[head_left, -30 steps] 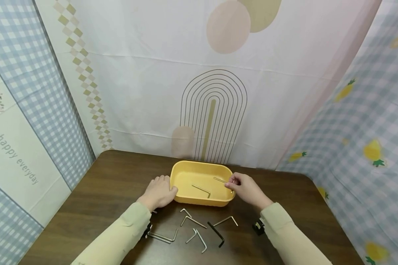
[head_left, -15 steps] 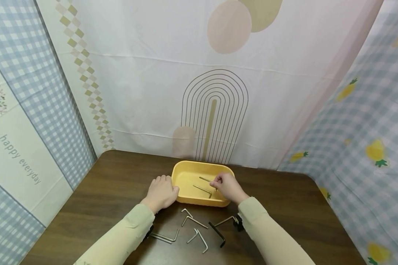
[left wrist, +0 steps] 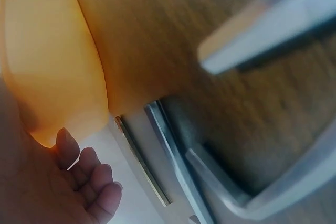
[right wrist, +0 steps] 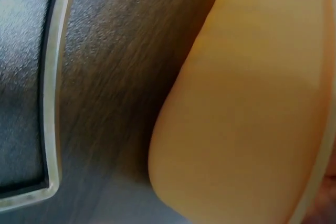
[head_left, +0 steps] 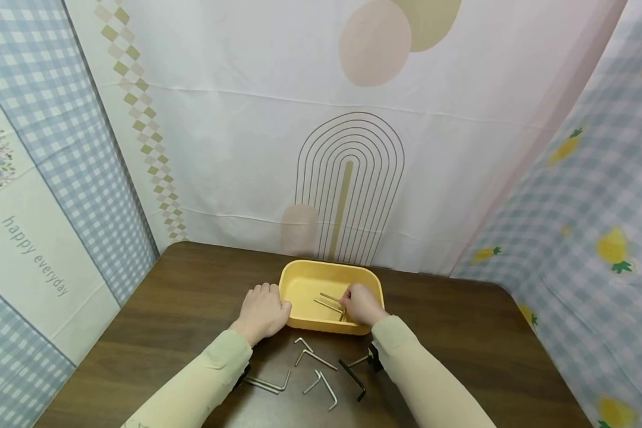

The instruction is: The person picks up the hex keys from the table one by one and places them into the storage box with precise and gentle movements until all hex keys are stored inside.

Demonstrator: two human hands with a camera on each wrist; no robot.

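My left hand (head_left: 262,311) holds the front left corner of a shallow yellow plastic bin (head_left: 321,325), thumb at the rim. In the left wrist view its fingers (left wrist: 97,187) curl close by the bin's wall (left wrist: 52,51). Inside the bin, toward the right, my right hand (head_left: 362,304) pinches a brass-toned hex key (head_left: 329,296), whose long arm points left. Just below that key lies another hex key (head_left: 326,305) on the bin's floor. The right wrist view shows mostly the bin's outer wall (right wrist: 241,103); the right fingers are nearly all hidden there.
Several loose hex keys lie in front of the bin on the dark wooden table (head_left: 203,285), among them a black hex key (head_left: 353,380) and a silver hex key (head_left: 329,390). A patterned curtain (head_left: 235,148) hangs behind the table.
My right hand has moved left and down from the bin's right rim into the bin, carrying the hex key close to the one lying there. The left hand stays at its corner.
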